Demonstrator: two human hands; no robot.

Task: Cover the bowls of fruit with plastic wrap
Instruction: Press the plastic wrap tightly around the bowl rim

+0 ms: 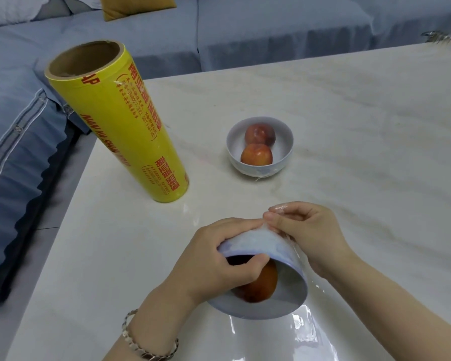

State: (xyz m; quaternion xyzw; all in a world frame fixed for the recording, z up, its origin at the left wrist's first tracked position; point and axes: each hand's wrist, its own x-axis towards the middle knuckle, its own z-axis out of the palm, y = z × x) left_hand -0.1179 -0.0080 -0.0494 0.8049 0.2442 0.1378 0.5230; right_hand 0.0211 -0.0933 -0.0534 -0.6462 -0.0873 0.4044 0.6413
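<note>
bowl (266, 246) in left hand (219, 259), fruit (261, 285) half hidden; right hand (305, 230) pinches wrap (303, 332).

The only print is on the yellow roll (120, 126), which stands beyond and to the left of the left hand (219, 259). Red Latin capitals run down its side: "NAN YA SHUN", followed by letters too blurred to read. Near the top rim is a cut-off red "4P". Large red Chinese characters appear twice, near the top and near the base, each group seemingly ending in 保鲜膜. The fine red print beside them is illegible.
</note>
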